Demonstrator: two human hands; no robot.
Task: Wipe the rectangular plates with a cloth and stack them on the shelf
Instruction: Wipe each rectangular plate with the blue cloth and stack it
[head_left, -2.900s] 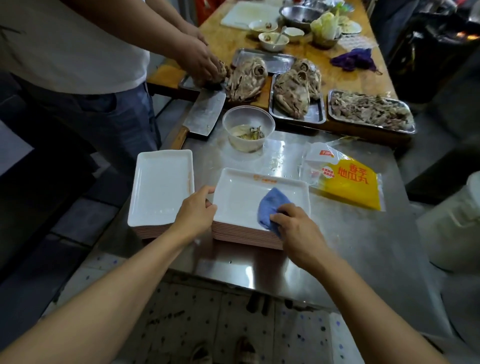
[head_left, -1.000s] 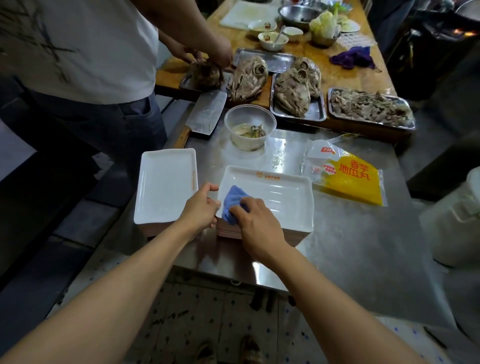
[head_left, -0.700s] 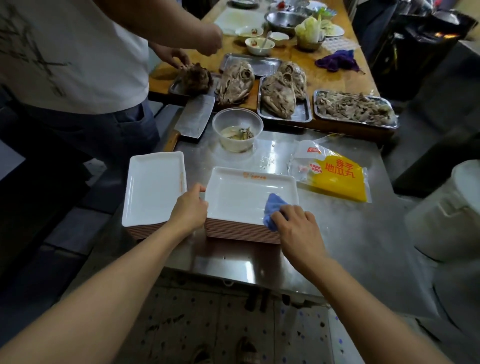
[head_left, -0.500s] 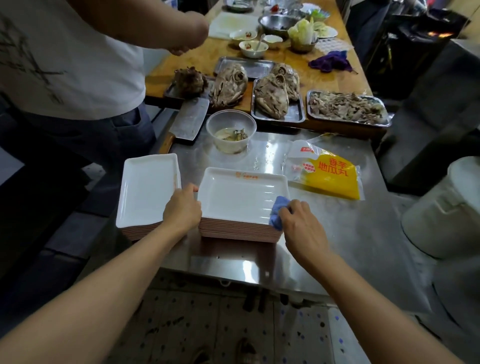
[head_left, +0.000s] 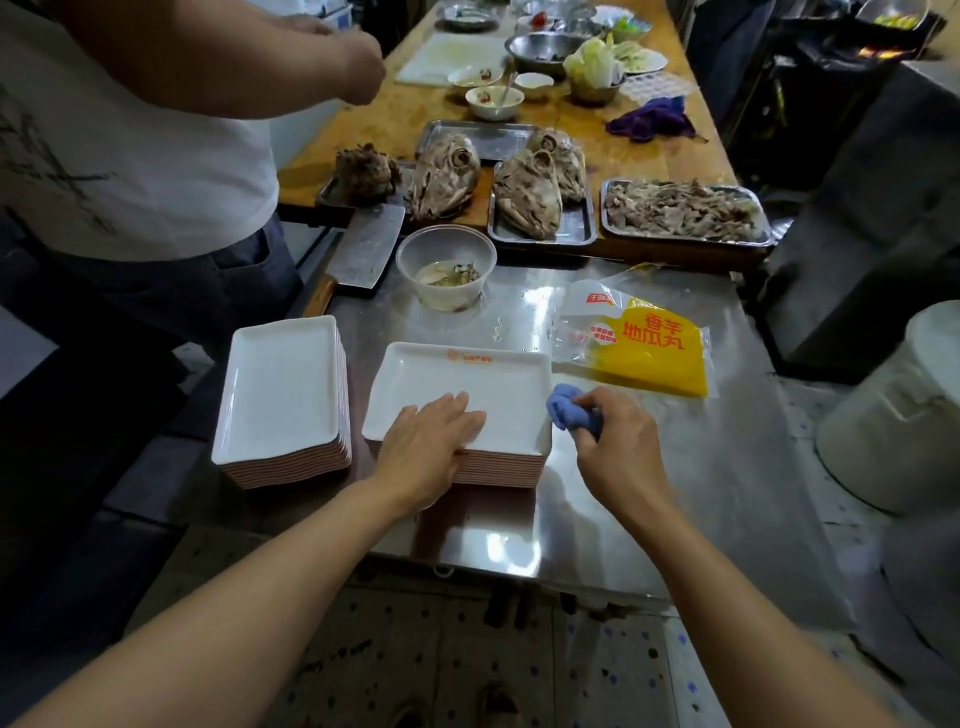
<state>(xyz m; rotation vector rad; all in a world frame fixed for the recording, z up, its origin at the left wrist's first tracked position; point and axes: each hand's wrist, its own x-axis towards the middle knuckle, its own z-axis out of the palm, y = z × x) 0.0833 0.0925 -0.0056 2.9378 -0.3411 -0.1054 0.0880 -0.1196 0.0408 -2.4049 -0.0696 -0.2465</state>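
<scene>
White rectangular plates sit in two stacks by the tabletop's (head_left: 675, 493) near left edge: left stack (head_left: 283, 395), right stack (head_left: 467, 395). Left hand (head_left: 434, 441) lies flat, fingers straight, on the top plate. Right hand (head_left: 618, 441) clutches the blue cloth (head_left: 569, 413) bunched beside it. Best slide that plate off level, gripping its rim.

Bare desk (head_left: 675, 493) lies right of the plate stack (head_left: 498, 467). A yellow bag (head_left: 649, 358) and plastic bowl (head_left: 447, 275) block the far side.
</scene>
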